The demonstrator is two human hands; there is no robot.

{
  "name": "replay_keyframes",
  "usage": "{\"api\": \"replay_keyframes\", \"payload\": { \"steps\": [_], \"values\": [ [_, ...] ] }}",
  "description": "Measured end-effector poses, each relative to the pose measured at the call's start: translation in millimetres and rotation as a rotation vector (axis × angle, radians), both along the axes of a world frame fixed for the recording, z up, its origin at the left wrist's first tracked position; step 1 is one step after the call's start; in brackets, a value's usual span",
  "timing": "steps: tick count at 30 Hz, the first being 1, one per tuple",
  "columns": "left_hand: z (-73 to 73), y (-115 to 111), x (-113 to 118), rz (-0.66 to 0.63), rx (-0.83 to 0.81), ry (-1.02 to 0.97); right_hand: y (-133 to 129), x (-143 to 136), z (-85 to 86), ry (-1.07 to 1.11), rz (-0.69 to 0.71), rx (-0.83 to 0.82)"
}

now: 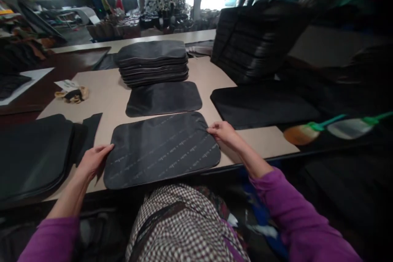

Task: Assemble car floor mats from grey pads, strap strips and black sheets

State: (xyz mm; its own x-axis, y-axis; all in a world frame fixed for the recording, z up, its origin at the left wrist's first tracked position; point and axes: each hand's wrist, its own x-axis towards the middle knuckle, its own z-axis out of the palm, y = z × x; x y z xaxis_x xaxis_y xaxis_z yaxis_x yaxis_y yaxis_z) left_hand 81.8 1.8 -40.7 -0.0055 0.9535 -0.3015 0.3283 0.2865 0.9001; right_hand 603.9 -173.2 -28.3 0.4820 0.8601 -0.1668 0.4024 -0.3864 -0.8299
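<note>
Head view: left hand [93,161] and right hand [225,133] pinch the printed panel [162,149] at opposite side edges. It lies by the near edge of the board [260,143], a plain panel [164,98] just beyond, then the stack [153,65]. Step looks like two-handed positioning; any shift calls for even grip (corners seem floppy).

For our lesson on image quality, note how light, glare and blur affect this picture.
Head view: bright windows blow out to white behind; faint glare streaks the dark rounded rectangular sheet between the hands; deep shadow swallows the right edge; the two translucent paddle shapes with green handles look smeared; distant workers are too soft for detail.
</note>
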Motion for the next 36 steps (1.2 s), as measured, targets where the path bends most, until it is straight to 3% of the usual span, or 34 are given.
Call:
{"api": "replay_keyframes", "payload": {
  "steps": [3, 7, 13, 16, 23, 27, 31, 34, 36],
  "values": [
    [-1.3, 1.5, -0.6, -0.006, -0.039, -0.015, 1.1, -0.2, 0.0, 0.049, -0.003, -0.009],
    [9.5, -6.5, 4.1, 0.002, -0.05, -0.043, -2.8, -3.6, 6.8, 0.137, 0.027, 0.006],
    [24.4, -23.9, 15.6, -0.116, -0.178, -0.185, -23.3, -13.4, 12.9, 0.342, 0.142, -0.024],
    [29.0, -31.3, 20.1, -0.151, -0.135, -0.173, -31.7, -21.7, 14.8, 0.489, 0.134, -0.008],
    [57.6, -37.6, 31.5, -0.184, -0.012, -0.194, -48.8, -24.9, 57.3, 0.557, 0.057, 0.104],
    [80.6, -1.3, 56.4, -0.209, 0.056, -0.213, -26.2, -1.0, 76.8, 0.472, 0.002, 0.142],
    [101.6, 66.3, 101.8, -0.274, 0.213, -0.117, 39.0, 26.0, 87.7, 0.382, -0.031, 0.193],
    [111.3, 109.1, 135.9, -0.26, 0.287, -0.034, 93.2, 50.0, 84.0, 0.329, -0.021, 0.161],
    [111.9, 127.3, 146.8, -0.219, 0.323, 0.056, 123.2, 69.9, 68.9, 0.177, 0.002, 0.078]
  ]
}}
